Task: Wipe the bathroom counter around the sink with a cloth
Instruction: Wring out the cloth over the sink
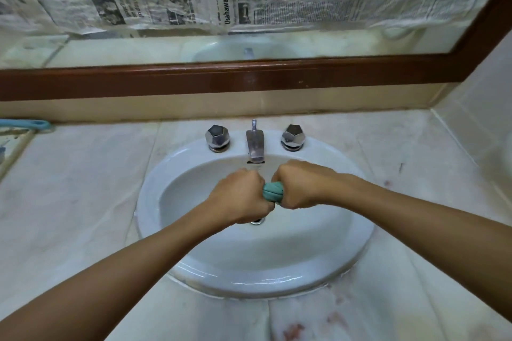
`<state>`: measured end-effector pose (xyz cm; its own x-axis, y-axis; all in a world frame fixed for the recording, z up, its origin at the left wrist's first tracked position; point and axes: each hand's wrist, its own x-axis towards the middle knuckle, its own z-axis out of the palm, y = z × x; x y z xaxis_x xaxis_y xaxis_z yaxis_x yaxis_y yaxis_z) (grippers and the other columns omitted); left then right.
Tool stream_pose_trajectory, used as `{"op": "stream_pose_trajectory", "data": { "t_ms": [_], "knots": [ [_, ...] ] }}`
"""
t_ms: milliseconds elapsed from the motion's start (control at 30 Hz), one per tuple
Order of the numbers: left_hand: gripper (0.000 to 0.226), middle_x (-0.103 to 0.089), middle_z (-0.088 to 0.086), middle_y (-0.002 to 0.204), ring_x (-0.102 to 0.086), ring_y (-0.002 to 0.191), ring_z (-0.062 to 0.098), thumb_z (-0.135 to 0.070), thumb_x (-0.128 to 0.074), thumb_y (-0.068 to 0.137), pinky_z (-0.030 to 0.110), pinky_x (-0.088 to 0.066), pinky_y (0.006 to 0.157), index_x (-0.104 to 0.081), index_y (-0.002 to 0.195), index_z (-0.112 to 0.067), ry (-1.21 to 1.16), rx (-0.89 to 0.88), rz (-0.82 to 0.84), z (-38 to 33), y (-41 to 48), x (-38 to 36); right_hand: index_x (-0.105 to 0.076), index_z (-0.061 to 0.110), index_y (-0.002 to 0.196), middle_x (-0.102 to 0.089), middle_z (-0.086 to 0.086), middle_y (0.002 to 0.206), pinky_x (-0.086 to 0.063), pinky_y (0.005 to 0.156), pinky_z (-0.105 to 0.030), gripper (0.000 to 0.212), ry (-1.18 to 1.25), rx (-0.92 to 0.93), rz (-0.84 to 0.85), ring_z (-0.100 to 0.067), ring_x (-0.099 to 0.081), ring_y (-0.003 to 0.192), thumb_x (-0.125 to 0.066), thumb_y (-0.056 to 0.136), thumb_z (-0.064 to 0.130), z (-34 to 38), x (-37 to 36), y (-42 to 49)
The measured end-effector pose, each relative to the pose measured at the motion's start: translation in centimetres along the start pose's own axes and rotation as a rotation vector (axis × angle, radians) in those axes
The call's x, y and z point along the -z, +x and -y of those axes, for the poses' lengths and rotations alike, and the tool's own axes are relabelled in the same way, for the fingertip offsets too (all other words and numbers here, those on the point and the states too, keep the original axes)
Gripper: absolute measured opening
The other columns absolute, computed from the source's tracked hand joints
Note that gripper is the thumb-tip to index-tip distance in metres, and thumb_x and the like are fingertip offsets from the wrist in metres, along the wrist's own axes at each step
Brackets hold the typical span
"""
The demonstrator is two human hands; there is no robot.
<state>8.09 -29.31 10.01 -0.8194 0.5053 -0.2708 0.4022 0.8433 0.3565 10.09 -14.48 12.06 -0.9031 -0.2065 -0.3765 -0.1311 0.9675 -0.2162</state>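
A teal cloth (272,193) is bunched into a tight roll over the white oval sink (343,252). My left hand (240,196) grips its left end and my right hand (297,183) grips its right end, fists nearly touching. Only a short piece of cloth shows between them. Both hands hover above the basin, just in front of the chrome spout (255,147). The pale marble counter (77,188) surrounds the sink, with reddish stains (293,331) near the front edge.
Two faceted chrome tap knobs (217,137) (293,135) flank the spout. The drain (258,220) peeks out below my left hand. A brown-framed mirror (249,80) covered in newspaper stands behind. A light blue handle (33,124) lies at the far left.
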Motion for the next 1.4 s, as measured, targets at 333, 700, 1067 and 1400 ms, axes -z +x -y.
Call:
{"op": "stream_pose_trajectory", "data": {
  "t_ms": [333,700,1067,1400],
  "knots": [
    [0.04,-0.027,-0.002,0.037,-0.018,0.033,0.01,-0.005,-0.058,0.079,0.02,-0.012,0.044,-0.033,0.051,-0.019,-1.145,0.312,0.667,4.4,-0.7,-2.9,-0.059,0.013,0.069,-0.058,-0.002,0.046,-0.023,0.045,-0.02,0.037,-0.226,0.261,-0.492,-0.03,-0.047,0.031,-0.085,0.044,0.021,1.0,-6.3,3.8],
    [0.05,-0.028,-0.005,0.036,-0.02,0.03,0.006,-0.006,-0.053,0.085,0.021,-0.01,0.043,-0.042,0.039,-0.021,-1.211,0.255,0.855,5.8,-0.9,-2.8,-0.059,0.014,0.07,-0.056,0.0,0.045,-0.02,0.044,-0.02,0.037,-0.203,0.269,-0.559,-0.028,-0.045,0.03,-0.084,0.043,0.019,1.4,-7.5,3.6],
    [0.019,-0.064,-0.01,0.084,-0.058,0.078,0.015,-0.039,-0.055,0.089,0.031,-0.045,0.067,-0.062,0.104,-0.029,0.084,-0.704,0.082,6.3,-0.9,-1.8,-0.06,0.018,0.075,-0.054,0.002,0.062,-0.037,0.049,-0.026,0.035,0.473,-0.289,0.161,-0.014,-0.049,0.054,-0.085,0.065,0.04,1.6,-4.8,-3.8],
    [0.032,-0.069,0.0,0.122,-0.067,0.095,0.022,-0.019,-0.063,0.092,0.036,-0.048,0.071,-0.067,0.124,-0.012,0.13,-1.054,-0.6,6.2,-0.6,-4.5,-0.062,0.0,0.103,-0.063,-0.011,0.065,-0.032,0.034,-0.014,0.042,1.753,-0.368,0.323,-0.008,-0.041,0.032,-0.055,0.09,0.039,0.3,-7.5,-9.1]
  ]
}}
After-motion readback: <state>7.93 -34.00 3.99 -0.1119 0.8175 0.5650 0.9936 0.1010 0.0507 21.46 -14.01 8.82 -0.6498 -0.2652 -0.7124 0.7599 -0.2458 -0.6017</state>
